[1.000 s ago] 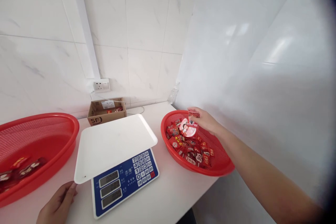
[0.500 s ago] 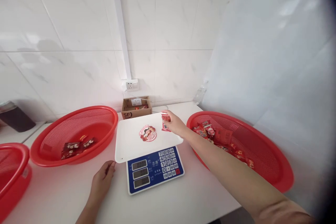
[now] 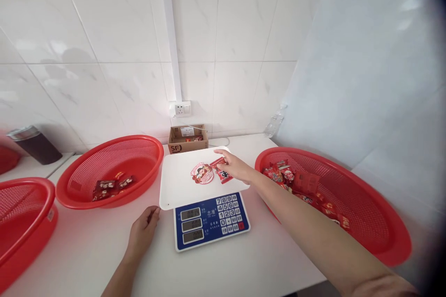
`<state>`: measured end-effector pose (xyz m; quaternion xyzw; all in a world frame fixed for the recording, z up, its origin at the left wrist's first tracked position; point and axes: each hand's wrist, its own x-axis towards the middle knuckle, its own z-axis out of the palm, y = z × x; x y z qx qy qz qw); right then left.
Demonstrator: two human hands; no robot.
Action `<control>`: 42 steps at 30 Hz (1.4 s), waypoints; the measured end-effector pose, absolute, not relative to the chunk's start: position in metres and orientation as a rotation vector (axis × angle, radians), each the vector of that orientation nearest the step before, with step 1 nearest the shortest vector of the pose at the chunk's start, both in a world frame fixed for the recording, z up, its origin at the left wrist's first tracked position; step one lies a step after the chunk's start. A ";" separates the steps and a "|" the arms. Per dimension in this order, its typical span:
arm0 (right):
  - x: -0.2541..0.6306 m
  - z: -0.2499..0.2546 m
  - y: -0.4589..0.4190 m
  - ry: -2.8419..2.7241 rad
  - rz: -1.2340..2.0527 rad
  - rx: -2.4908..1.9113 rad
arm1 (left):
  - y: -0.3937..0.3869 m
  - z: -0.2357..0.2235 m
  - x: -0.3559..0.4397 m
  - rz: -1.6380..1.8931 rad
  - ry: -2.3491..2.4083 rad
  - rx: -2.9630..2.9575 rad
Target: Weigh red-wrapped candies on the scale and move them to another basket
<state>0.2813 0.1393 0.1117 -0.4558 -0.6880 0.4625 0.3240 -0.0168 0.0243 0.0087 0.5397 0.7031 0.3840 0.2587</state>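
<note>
A blue electronic scale [image 3: 211, 220] with a white weighing tray [image 3: 177, 183] stands in the middle of the white counter. On the tray lie a round pink-and-red packet [image 3: 202, 173] and a small red snack packet [image 3: 223, 170]. My right hand [image 3: 234, 166] reaches over the tray, its fingers resting on the small red packet. My left hand [image 3: 142, 232] lies on the counter at the tray's front left corner, fingers loosely curled and holding nothing.
A red mesh basket [image 3: 365, 236] with several red packets sits to the right. Another red basket [image 3: 139, 148] with a few dark packets sits left, a third red basket [image 3: 38, 195] at far left. A cardboard box [image 3: 177, 146], a wall socket [image 3: 181, 108] and a dark container [image 3: 35, 144] stand behind.
My right hand carried packets from the right basket to the scale tray, set down the round one, and now lowers the small red packet beside it. The view swung left.
</note>
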 end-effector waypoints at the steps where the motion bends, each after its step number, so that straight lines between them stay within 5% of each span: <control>1: 0.284 0.110 0.140 -1.883 1.197 -1.215 | 0.025 0.008 -0.017 1.044 1.908 1.463; 8: 0.269 0.109 0.145 -2.262 0.543 -1.437 | 0.026 0.005 -0.018 1.001 1.938 1.478; 18: 0.232 0.103 0.143 -2.418 0.460 -1.527 | 0.025 0.002 -0.019 1.032 1.914 1.458; 25: 0.236 0.111 0.121 -1.914 0.651 -1.223 | 0.020 0.013 -0.024 1.456 1.867 1.138; 29: 0.237 0.114 0.097 -1.585 1.042 -1.060 | 0.011 0.044 -0.020 1.758 1.773 0.956; 33: 0.233 0.111 0.074 -1.214 1.378 -0.851 | 0.007 0.083 0.019 1.601 1.448 1.113; 42: 0.234 0.113 0.050 -1.077 1.520 -0.778 | 0.030 0.117 0.092 1.397 1.099 1.178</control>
